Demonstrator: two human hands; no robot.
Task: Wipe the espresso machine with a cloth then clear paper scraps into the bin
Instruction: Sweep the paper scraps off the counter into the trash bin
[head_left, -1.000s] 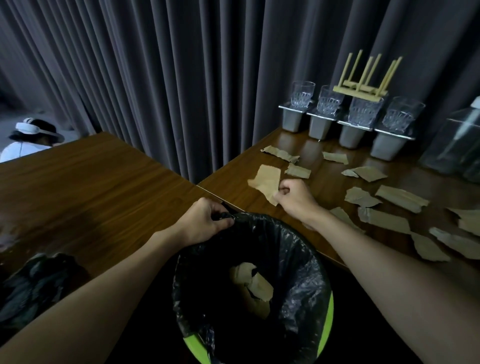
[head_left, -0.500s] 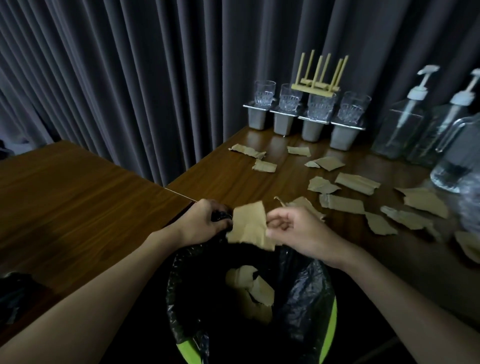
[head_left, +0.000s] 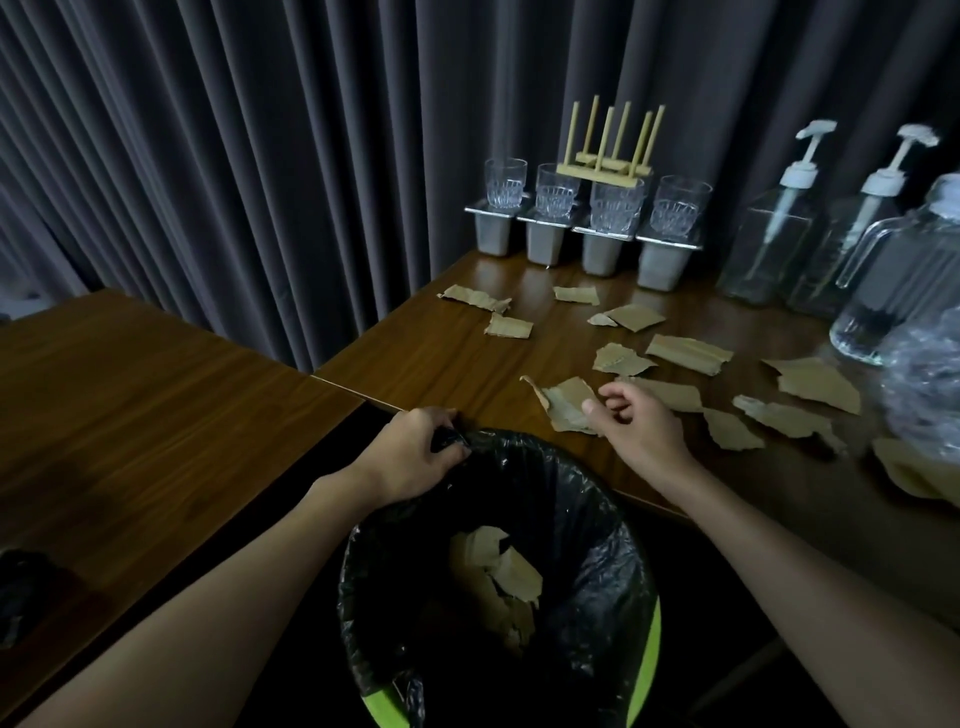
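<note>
A few scraps (head_left: 498, 571) in your bin (head_left: 648, 670), most pieces (head_left: 688, 353) left on the table (head_left: 441, 364); left hand (head_left: 410, 460) grips the liner (head_left: 587, 519), right hand (head_left: 641, 434) loosely curled, empty.

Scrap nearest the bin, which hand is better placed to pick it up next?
Right. The right hand is at that scrap, thumb at its edge, holding nothing. The left hand grips the bin liner at its rim, so it is occupied.

Before me, dark grey pleated curtains (head_left: 260, 156) hang in dim light behind two brown wooden tables, the left table (head_left: 130, 405) butting the right table (head_left: 441, 358) edge to edge.
</note>
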